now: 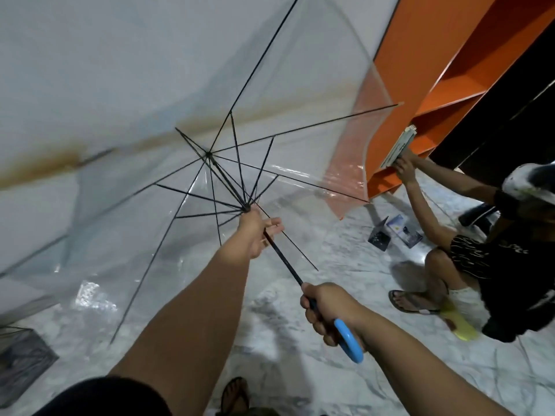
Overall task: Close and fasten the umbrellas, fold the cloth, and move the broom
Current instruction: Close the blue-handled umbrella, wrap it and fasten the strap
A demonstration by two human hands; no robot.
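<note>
Clear plastic umbrella [186, 121] spreading wide open above the floor — my left hand [259, 232] is gripping the shaft by the runner, my right hand [326, 310] clutching the blue handle [350, 340]. Closing is barely starting; fastening undone, cloth and broom unseen.

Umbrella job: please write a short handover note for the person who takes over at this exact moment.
Left hand: at the runner on the black shaft, some fingers extended.
Right hand: grips the shaft just above the blue handle.
Clear umbrella: canopy wide open, held over the marble floor.
Done: nothing visible.
Left: close and fasten this umbrella; cloth and broom are not in view.
</note>
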